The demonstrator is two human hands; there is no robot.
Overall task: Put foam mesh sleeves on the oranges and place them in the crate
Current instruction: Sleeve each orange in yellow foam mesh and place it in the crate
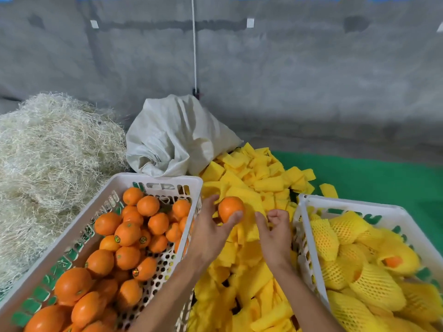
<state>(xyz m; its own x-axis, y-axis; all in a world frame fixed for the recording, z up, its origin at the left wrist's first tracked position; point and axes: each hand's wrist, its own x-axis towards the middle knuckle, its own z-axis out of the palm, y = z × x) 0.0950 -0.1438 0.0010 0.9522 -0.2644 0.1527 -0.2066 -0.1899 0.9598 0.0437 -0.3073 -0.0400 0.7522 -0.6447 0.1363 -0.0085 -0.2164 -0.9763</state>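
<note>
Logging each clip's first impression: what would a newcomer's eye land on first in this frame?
Probably the bare orange held in the left hand over the bright yellow pile of foam sleeves in the middle, with the right hand pinching at a sleeve beside it. Next, the two white crates: the left crate full of bare oranges, the right crate holding oranges already in yellow mesh.

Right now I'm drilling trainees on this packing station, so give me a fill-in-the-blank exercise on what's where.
1. The left hand holds a bare round ____.
2. The right hand pinches at the loose pile of ____ foam mesh sleeves.
3. The white plastic crate of sleeved fruit sits on the person's ____.

Missing words: orange; yellow; right
</note>
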